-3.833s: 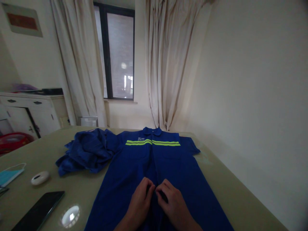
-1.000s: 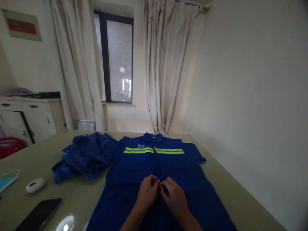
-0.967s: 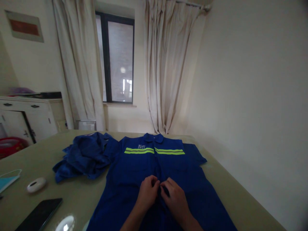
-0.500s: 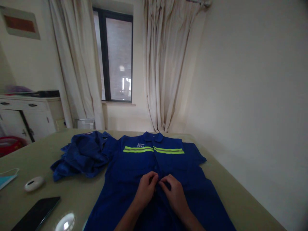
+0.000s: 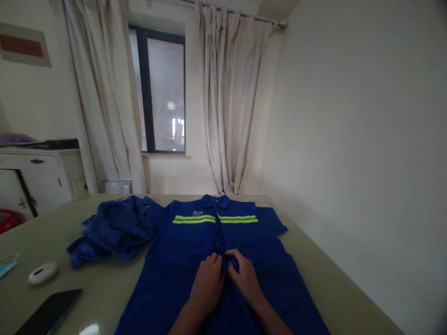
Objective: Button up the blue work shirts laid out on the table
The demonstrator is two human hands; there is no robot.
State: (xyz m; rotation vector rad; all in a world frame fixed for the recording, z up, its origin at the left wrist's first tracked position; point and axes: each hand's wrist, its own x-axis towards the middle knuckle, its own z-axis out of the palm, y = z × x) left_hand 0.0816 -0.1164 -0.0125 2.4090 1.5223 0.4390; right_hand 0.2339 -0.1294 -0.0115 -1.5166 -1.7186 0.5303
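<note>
Left hand (image 5: 208,279), lower middle of the frame: fingers curled, tips pinched onto the front opening of the blue work shirt (image 5: 188,246). Right hand (image 5: 244,277) just beside it, fingertips meeting the other's, likewise closed on the same strip of cloth; exact pinch partly hidden by the knuckles.

Shirt spread flat and front up on the desk (image 5: 104,279), collar (image 5: 214,201) toward the window (image 5: 160,93), yellow-green stripes (image 5: 214,218) across the chest, hem toward the bottom edge of the frame.

Probably light, soft and limp: no real stiffness, likely to sag and crease wherever lifted, and to slide a little on the smooth desk top. Not fragile. Best taken, by the look of it, at the firmer doubled parts (front opening edge, collar, shoulder seams, hem), with a fingertip pinch on either side rather than one grab mid-panel.

Left of centre, against the shirt's sleeve: crumpled blue garment (image 5: 111,230). Lower left, well apart from both hands: dark phone (image 5: 49,311), white oval object (image 5: 42,272), face mask (image 5: 7,265).
</note>
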